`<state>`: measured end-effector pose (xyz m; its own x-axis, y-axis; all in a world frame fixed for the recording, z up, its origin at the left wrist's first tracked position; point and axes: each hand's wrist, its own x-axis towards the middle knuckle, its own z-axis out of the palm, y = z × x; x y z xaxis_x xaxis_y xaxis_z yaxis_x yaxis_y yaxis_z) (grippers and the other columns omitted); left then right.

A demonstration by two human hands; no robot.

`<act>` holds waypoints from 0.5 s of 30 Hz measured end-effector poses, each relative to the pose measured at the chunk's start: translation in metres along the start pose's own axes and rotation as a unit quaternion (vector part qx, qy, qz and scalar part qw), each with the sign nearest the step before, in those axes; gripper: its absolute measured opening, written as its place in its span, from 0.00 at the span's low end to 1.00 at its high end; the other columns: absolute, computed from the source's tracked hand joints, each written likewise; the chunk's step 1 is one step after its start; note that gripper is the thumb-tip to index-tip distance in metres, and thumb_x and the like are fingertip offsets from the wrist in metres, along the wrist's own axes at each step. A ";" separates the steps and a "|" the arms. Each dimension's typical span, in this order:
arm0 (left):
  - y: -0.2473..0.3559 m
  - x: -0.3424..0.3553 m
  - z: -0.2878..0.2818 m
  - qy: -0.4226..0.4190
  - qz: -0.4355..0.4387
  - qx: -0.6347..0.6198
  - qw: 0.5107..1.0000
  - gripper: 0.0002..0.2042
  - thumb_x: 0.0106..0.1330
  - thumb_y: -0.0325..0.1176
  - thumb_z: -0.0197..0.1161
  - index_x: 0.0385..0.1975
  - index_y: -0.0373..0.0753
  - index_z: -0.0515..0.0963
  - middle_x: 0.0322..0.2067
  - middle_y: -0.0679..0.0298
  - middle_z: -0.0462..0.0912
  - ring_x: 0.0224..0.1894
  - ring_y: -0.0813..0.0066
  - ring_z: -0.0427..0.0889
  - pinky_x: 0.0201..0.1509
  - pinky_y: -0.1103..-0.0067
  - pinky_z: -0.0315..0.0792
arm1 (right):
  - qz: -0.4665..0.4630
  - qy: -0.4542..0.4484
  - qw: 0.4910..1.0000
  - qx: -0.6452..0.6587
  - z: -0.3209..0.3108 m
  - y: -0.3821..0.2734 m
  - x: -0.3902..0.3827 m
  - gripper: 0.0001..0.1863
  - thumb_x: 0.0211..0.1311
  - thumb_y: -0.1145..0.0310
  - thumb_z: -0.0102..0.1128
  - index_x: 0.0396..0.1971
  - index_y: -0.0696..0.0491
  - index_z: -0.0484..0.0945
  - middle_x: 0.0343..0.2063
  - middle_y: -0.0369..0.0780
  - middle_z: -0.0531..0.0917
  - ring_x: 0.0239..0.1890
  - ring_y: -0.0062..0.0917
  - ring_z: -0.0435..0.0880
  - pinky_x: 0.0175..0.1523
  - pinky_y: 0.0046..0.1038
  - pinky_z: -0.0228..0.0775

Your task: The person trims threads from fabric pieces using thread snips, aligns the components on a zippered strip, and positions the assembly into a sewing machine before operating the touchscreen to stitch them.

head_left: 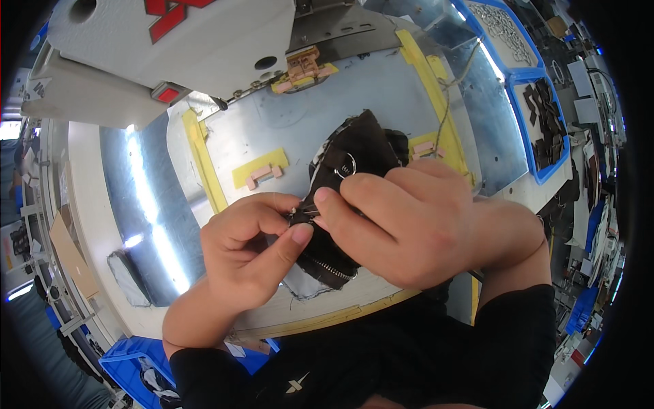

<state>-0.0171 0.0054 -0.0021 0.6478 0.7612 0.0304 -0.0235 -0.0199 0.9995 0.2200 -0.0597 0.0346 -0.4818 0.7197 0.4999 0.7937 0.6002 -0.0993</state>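
My left hand pinches the edge of a dark brown fabric piece with thumb and fingers. My right hand is closed at the same spot, thumb and index beside a few thin strands or wires; I cannot make out exactly what they grip. The piece lies across the front of the metal plate and carries a metal ring on a strap and a metal zipper along its lower end. A light lining shows at its left edge. Part of it is hidden under my hands.
A white sewing machine overhangs the back. Yellow strips with pink blocks sit on the plate. Blue trays of metal parts and dark pieces stand at right. A padded piece lies left; a blue crate stands below.
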 end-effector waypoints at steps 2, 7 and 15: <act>0.000 0.000 0.000 0.001 -0.002 0.004 1.000 0.05 0.64 0.16 0.69 0.30 0.30 0.79 0.45 0.52 0.86 0.41 0.77 0.82 0.45 0.82 0.74 | -0.001 0.018 1.000 -0.002 0.003 0.000 0.000 0.13 0.49 0.72 0.69 0.37 0.60 0.87 0.29 0.37 0.80 0.19 0.15 0.73 0.21 0.18 0.56; 0.000 0.002 0.002 -0.009 0.009 -0.009 1.000 0.05 0.64 0.16 0.68 0.29 0.30 0.79 0.45 0.51 0.86 0.40 0.77 0.82 0.43 0.83 0.74 | 0.001 0.016 1.000 0.001 0.003 -0.001 0.000 0.13 0.48 0.72 0.69 0.36 0.60 0.87 0.29 0.37 0.80 0.19 0.16 0.73 0.21 0.18 0.56; -0.001 0.001 0.002 -0.009 0.016 0.002 1.000 0.05 0.64 0.15 0.68 0.29 0.29 0.78 0.44 0.50 0.87 0.39 0.77 0.82 0.42 0.83 0.74 | -0.007 0.009 1.000 0.011 0.002 -0.001 0.001 0.15 0.47 0.72 0.69 0.37 0.61 0.87 0.30 0.38 0.81 0.19 0.16 0.72 0.21 0.19 0.55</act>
<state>-0.0148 0.0052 -0.0029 0.6602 0.7485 0.0624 -0.0418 -0.0464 0.9980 0.2178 -0.0592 0.0330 -0.4858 0.7049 0.5168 0.7786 0.6177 -0.1106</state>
